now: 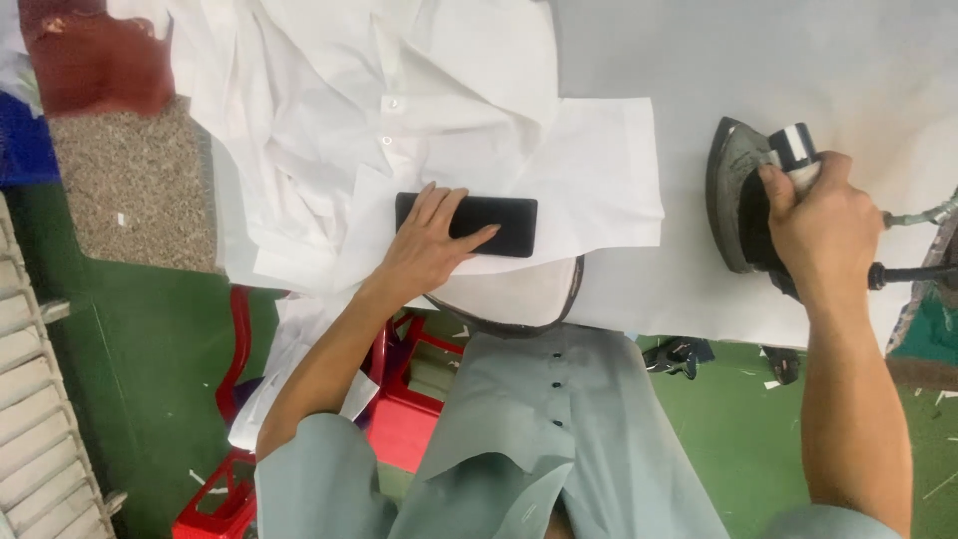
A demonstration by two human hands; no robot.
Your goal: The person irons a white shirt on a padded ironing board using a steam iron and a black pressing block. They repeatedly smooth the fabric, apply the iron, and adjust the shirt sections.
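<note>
Pressing black block flat-handed with left hand, pinning white shirt; right hand, fingers wrapped tight, gripping iron on table.

Cloth, matt plastic and worn metal.
Smooth white cotton-like shirt over a matt white padded table cover; matt black block, plastic-looking; iron with dull, scuffed grey metal sole; rough speckled floor.
</note>
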